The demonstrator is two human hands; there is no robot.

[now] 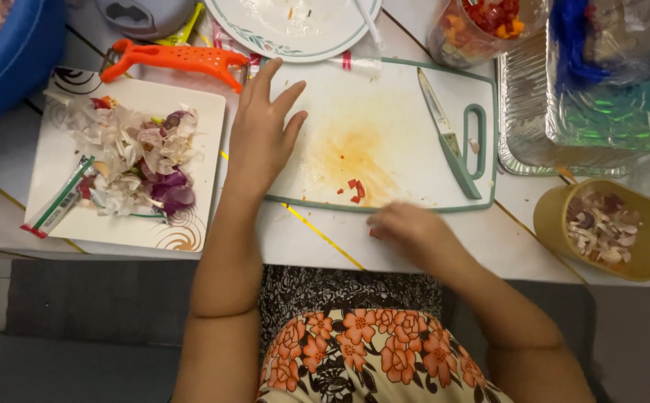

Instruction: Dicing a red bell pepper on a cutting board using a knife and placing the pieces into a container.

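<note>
Resting flat on the left edge of the white cutting board (384, 127), the left hand (261, 142) is lying palm down with its fingers spread and pointing away, gripping nothing, simply pressing on the board. The right hand (413, 233) is sitting at the board's near edge, on the table (317, 239), and it is blurred; its fingers are curling inward, something small and red is showing at the fingertips, but I cannot tell whether it is actually holding that. A few red pepper bits (355, 189) are lying on the board just beyond that hand, beside an orange smear. A green-handled knife (448, 134) is lying on the right side of the board, untouched, blade pointing away. To the left, a square plate (190, 224) is carrying onion peels and scraps (142, 164), and an orange peeler (176, 58) is lying just past it, near the left fingertips. At the right, a yellow cup (556, 224) is holding chopped onion pieces. Further back, a round plate (265, 41), a clear container of chopped peppers (481, 26) and a foil tray (526, 112) are standing well apart from both hands.
</note>
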